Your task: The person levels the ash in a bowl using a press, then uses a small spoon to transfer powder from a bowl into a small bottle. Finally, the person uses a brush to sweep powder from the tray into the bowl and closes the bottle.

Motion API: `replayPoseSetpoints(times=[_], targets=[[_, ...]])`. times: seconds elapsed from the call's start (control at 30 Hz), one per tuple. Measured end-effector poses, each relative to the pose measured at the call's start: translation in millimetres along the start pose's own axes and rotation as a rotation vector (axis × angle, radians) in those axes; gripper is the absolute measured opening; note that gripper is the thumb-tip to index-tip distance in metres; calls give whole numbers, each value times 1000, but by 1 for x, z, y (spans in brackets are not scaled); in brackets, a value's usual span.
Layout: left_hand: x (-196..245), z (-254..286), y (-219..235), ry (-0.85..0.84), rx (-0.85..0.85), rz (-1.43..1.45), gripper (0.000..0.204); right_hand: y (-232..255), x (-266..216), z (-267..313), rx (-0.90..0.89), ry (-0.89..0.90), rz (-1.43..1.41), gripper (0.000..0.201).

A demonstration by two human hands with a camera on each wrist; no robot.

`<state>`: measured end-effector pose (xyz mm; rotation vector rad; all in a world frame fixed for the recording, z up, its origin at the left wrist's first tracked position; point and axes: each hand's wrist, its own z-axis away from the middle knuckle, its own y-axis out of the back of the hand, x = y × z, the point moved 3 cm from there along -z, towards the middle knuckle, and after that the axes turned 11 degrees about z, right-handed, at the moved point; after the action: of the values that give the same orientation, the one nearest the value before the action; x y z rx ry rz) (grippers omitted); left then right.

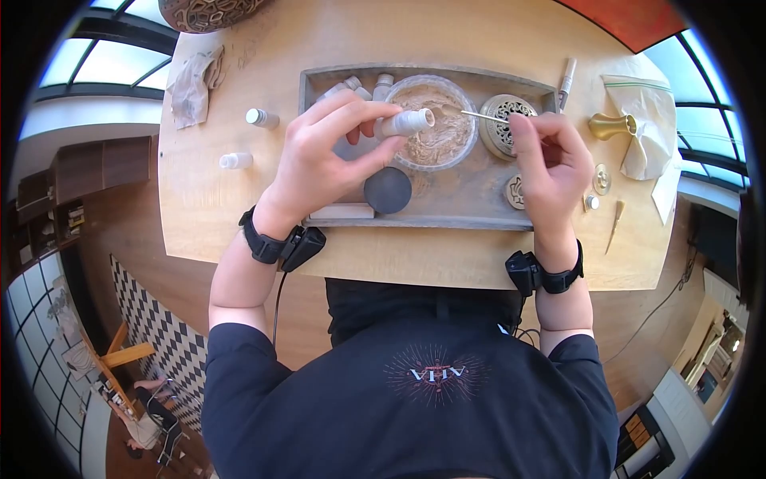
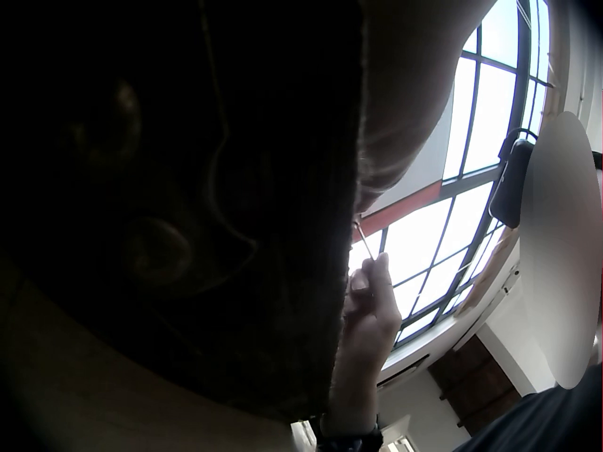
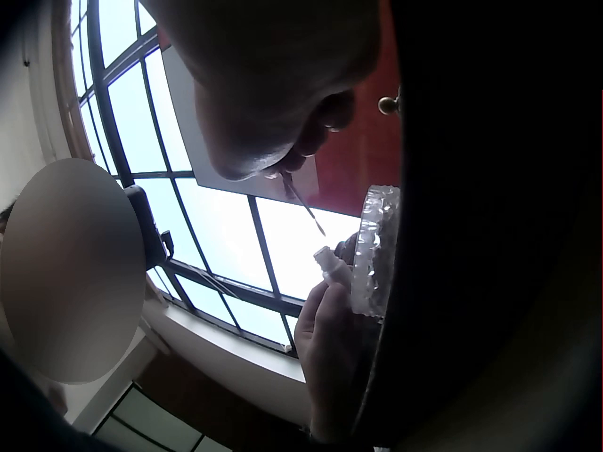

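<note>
My left hand (image 1: 315, 152) grips a small whitish bottle (image 1: 405, 123) between thumb and fingers, its uncapped mouth tilted to the right, over the left part of a round clear tub (image 1: 447, 148) of pale brown powder. In my right hand (image 1: 554, 164) a thin metal tool (image 1: 488, 118) is pinched, its tip pointing left above the tub, a little apart from the bottle mouth. The right wrist view shows the bottle (image 3: 334, 266) upright-ish in the left hand (image 3: 330, 348), the tool (image 3: 306, 205) slanting down towards it. Dark blur hides much of the left wrist view.
A grey tray (image 1: 447, 220) holds the tub, more bottles (image 1: 383, 84), a black round lid (image 1: 388, 190) and an openwork metal disc (image 1: 503, 128). Left on the table lie two bottles (image 1: 259, 118); right are a brass vessel (image 1: 610, 126), plastic bag (image 1: 645, 144) and thin brass tool (image 1: 616, 223).
</note>
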<state>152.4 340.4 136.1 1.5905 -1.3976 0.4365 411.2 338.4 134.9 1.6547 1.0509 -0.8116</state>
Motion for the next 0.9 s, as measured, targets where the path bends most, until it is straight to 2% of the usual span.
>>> replayPoseSetpoints(times=[0.03, 0.13, 0.23, 0.43, 0.63, 0.9], targets=[[0, 0, 0, 4, 2, 0, 30, -1, 0, -1, -32, -46, 62, 15], [1, -1, 0, 12, 4, 2, 30, -13, 2, -1, -163, -14, 172, 18], [0, 0, 1, 12, 3, 4, 30, -13, -1, 0, -203, -51, 163, 20], [-1, 0, 0, 8, 1, 2, 30, -9, 5, -2, -136, -232, -123, 19], [0, 1, 0, 11, -9, -8, 30, 0, 4, -5, -72, -246, -230, 20], [-1, 1, 0, 13, -16, -1, 31, 1, 2, -2, -104, -221, -286, 17]])
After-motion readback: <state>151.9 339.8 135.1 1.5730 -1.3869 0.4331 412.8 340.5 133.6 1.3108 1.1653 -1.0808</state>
